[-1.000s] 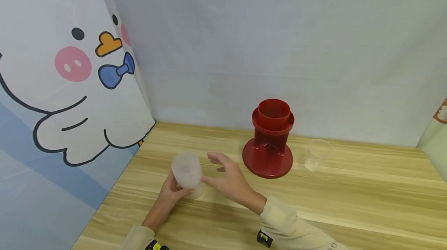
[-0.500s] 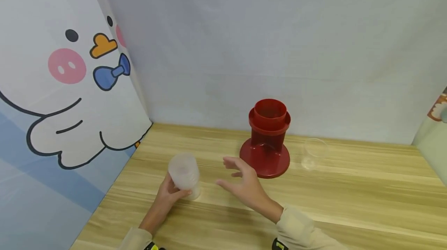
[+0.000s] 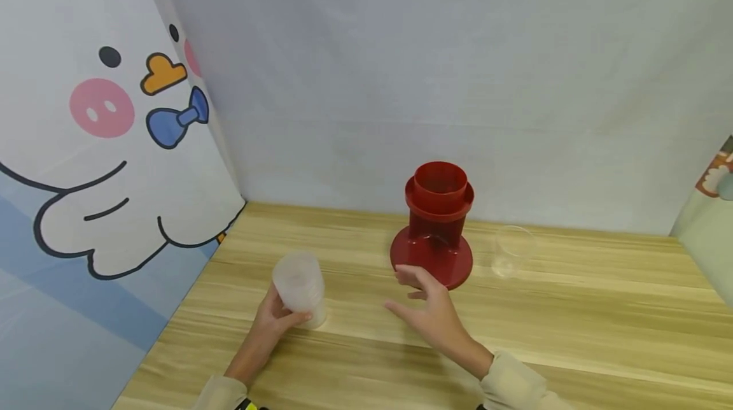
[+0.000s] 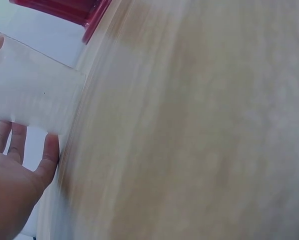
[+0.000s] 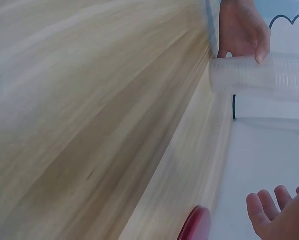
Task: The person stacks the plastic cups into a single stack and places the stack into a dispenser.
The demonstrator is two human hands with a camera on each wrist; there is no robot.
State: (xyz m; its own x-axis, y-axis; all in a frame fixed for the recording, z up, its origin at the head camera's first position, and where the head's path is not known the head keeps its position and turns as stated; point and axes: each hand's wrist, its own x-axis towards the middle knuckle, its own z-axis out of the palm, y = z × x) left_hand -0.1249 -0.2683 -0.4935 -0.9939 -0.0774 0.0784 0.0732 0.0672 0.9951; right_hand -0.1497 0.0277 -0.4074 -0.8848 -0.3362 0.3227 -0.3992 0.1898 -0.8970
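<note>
A stack of clear plastic cups point(image 3: 299, 282) stands upright on the table at the left. My left hand point(image 3: 269, 322) grips it low down, thumb on the near side. In the left wrist view, fingers of that hand point(image 4: 14, 185) touch the side of the cups point(image 4: 34, 92). To the right my right hand point(image 3: 435, 318) hovers with spread, loosely bent fingers and holds nothing. It is just in front of the round base of a red cup-like stand point(image 3: 439, 206). The right wrist view shows ribbed rims along the stack point(image 5: 284, 77).
One single clear plastic cup point(image 3: 509, 254) stands to the right of the red stand. The wooden table point(image 3: 601, 321) ends at a pale cloth backdrop point(image 3: 355, 79). A printed cartoon sheet point(image 3: 132, 206) borders the left side.
My right hand has moved away from the cup stack, to the right, toward the red stand's front. The left hand keeps its grip on the cups. The head view has shifted slightly.
</note>
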